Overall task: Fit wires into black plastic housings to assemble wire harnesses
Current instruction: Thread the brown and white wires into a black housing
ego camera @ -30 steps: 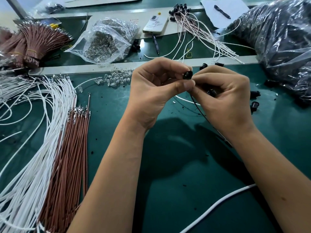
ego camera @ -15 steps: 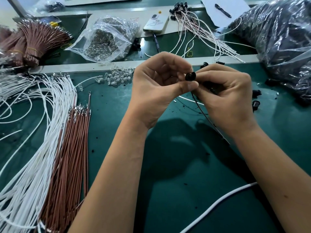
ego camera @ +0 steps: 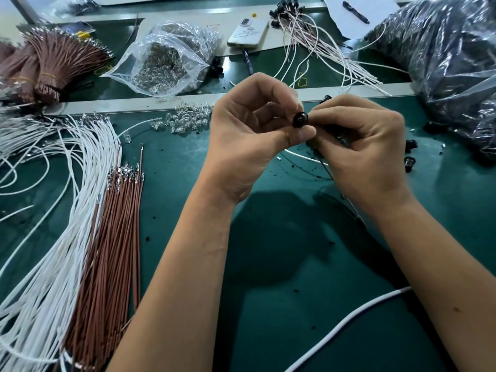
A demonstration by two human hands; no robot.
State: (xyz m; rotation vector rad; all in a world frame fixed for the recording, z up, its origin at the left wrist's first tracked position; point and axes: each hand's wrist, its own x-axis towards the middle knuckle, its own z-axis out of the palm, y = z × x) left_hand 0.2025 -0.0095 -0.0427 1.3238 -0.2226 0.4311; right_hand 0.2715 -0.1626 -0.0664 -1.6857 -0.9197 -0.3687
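Observation:
My left hand (ego camera: 249,140) pinches a small round black plastic housing (ego camera: 300,120) between thumb and fingertips, held above the green table. My right hand (ego camera: 365,149) meets it from the right, its fingers curled round the back of the housing and a thin dark wire (ego camera: 326,167) that trails down under the palm. How far the wire sits in the housing is hidden by the fingers. Loose black housings (ego camera: 409,162) lie on the mat just right of my right hand.
White wires (ego camera: 53,237) and brown wires (ego camera: 112,232) lie fanned at left. A clear bag of small clear parts (ego camera: 166,60) and loose ones (ego camera: 188,120) sit behind. Finished harnesses (ego camera: 316,47), a phone (ego camera: 248,32), a large dark bag (ego camera: 442,57) at back right. A white cable (ego camera: 349,323) crosses the near table.
Both hands have stayed together and lifted slightly. The housing has turned a little between my left fingertips, its round face now more toward me.

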